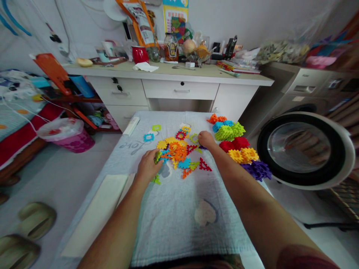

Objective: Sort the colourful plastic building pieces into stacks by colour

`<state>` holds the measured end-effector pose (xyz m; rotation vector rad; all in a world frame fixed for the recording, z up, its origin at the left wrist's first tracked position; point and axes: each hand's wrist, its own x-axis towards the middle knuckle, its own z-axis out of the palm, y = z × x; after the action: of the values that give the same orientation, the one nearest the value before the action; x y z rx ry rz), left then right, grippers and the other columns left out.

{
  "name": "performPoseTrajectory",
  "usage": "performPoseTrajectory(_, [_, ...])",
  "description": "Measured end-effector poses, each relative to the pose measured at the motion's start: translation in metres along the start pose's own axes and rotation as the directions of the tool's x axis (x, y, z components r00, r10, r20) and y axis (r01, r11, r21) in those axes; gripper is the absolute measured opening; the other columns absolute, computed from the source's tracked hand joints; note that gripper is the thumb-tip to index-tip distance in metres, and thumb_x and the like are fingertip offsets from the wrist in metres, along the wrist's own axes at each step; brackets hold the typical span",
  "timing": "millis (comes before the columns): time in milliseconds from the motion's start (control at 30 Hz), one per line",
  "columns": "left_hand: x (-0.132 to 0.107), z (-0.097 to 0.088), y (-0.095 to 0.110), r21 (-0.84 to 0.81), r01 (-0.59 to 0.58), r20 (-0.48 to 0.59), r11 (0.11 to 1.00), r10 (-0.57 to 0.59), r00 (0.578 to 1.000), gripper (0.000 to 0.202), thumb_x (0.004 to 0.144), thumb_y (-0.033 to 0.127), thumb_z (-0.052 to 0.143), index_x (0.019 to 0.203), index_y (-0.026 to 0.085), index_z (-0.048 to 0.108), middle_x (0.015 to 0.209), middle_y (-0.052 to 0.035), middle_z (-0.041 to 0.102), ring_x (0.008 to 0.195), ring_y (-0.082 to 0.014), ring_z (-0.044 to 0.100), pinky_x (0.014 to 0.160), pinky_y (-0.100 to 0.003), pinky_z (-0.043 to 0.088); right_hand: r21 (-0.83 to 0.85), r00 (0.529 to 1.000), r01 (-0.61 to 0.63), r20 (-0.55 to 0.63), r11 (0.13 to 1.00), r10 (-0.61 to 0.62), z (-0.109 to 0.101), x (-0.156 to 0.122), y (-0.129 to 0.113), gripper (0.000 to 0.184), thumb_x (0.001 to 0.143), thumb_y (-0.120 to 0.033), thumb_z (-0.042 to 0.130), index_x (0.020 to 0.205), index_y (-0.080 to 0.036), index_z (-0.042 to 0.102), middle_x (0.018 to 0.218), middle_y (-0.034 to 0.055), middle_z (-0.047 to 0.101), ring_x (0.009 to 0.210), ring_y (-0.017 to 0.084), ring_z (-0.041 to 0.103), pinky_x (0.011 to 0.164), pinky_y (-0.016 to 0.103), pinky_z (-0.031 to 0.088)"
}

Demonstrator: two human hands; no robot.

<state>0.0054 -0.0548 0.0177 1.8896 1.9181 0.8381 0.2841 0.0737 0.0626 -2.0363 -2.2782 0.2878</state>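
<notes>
On the cloth-covered table lies a loose heap of flat, notched plastic building pieces in orange, yellow, blue, red and green. My left hand is at the heap's left edge, its fingers curled round green building pieces. Beyond the heap's right side, my right hand is closed, and its fingertips are mostly hidden. A green open-centred piece lies just left of it, and a dark purple piece shows beneath. A red triangular piece sits nearer to me.
Pieces grouped by colour line the table's right edge, including green, red and purple stacks. A long white box lies at left. Behind stands a cluttered desk; an open washing-machine door is at right.
</notes>
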Motion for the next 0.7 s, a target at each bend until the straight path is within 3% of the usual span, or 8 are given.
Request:
performPoseTrajectory(100, [0.000,-0.001,0.001,-0.002,-0.001,0.005,1.000,0.001,1.000,0.047,0.078,0.027,0.062,0.124,0.016,0.060,0.124,-0.0127,0.063,0.105,-0.0244,0.066,0.095,-0.039,0.053,-0.023,0.994,-0.106,-0.038,0.994,0.106,0.000,-0.003,-0.005,0.042,0.094,-0.032,0.048,0.124,-0.009,0.066,0.124,0.0235,0.067,0.109,0.026,0.065,0.088,0.030,0.048])
performPoseTrajectory(200, [0.000,-0.002,0.002,0.005,-0.008,-0.001,1.000,0.008,1.000,0.047,0.078,0.027,0.062,0.124,0.016,0.061,0.122,-0.0121,0.064,0.104,-0.0240,0.066,0.097,-0.038,0.052,-0.049,0.993,-0.122,-0.016,0.991,0.121,0.000,-0.006,-0.012,0.056,0.088,-0.050,0.059,0.125,-0.009,0.066,0.128,0.0245,0.062,0.116,0.031,0.061,0.094,0.034,0.048])
performPoseTrajectory(333, [0.000,-0.002,0.002,0.014,-0.021,-0.018,1.000,0.022,1.000,0.046,0.076,0.026,0.063,0.122,0.017,0.063,0.118,-0.0112,0.065,0.105,-0.0245,0.066,0.097,-0.038,0.052,-0.072,0.992,-0.118,0.036,0.990,0.121,0.000,-0.008,-0.019,0.053,0.084,-0.043,0.065,0.125,-0.009,0.067,0.129,0.0244,0.061,0.117,0.032,0.060,0.093,0.035,0.049])
performPoseTrajectory(433, [-0.001,-0.002,0.001,0.011,-0.024,-0.023,1.000,0.025,0.999,0.046,0.076,0.026,0.063,0.122,0.018,0.063,0.117,-0.0105,0.066,0.105,-0.0246,0.066,0.097,-0.038,0.052,-0.078,0.994,-0.108,0.001,0.991,0.109,-0.007,-0.010,-0.022,0.049,0.084,-0.039,0.064,0.123,-0.009,0.067,0.126,0.0230,0.062,0.113,0.030,0.062,0.090,0.034,0.050])
performPoseTrajectory(567, [-0.001,-0.001,0.001,0.004,-0.031,-0.022,1.000,0.031,0.999,0.046,0.077,0.027,0.064,0.122,0.018,0.062,0.119,-0.0103,0.065,0.106,-0.0246,0.065,0.099,-0.039,0.051,-0.121,0.994,-0.029,-0.108,0.992,0.016,-0.036,-0.012,-0.012,0.050,0.084,-0.048,0.066,0.118,-0.011,0.069,0.120,0.0197,0.066,0.109,0.028,0.061,0.091,0.033,0.048])
performPoseTrajectory(700, [-0.002,-0.002,0.001,0.004,-0.032,-0.013,0.999,0.032,0.999,0.046,0.078,0.028,0.063,0.123,0.017,0.062,0.120,-0.0113,0.065,0.106,-0.0250,0.065,0.099,-0.040,0.051,-0.204,0.974,-0.034,-0.225,0.978,-0.013,-0.078,-0.013,0.029,0.047,0.083,-0.048,0.067,0.113,-0.012,0.072,0.111,0.0177,0.069,0.104,0.028,0.062,0.091,0.035,0.048])
